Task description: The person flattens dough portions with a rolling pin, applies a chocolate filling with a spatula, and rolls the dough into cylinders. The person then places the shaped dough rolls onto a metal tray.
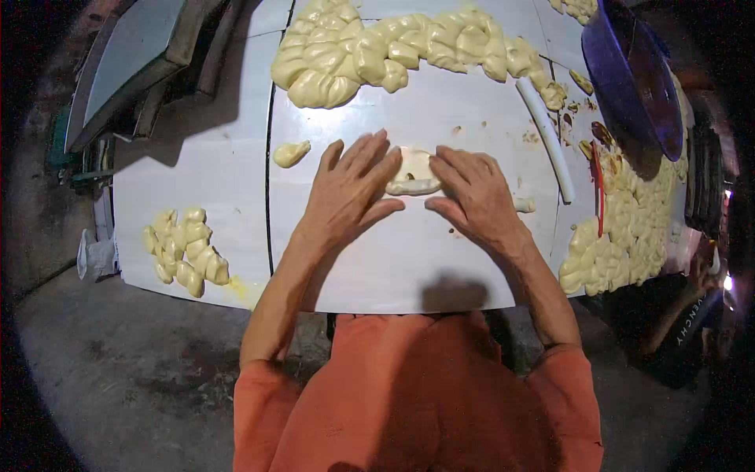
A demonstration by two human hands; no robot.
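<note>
- White table [377,271], dough piles [314,59] around.
- Flattened dough piece [414,167] between left hand [344,190] and right hand [478,193].
- Fingers loosely extended, touching its sides, not clamped.
- Uneven pressure could tear it, spilling the dark bit [410,177].

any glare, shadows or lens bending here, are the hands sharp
In the head view, glare whitens part of the tabletop; shadows fall on its near edge and the orange shirt; the fisheye bows that edge and corners go black; left hand, right hand and flattened dough look fairly sharp.
</note>
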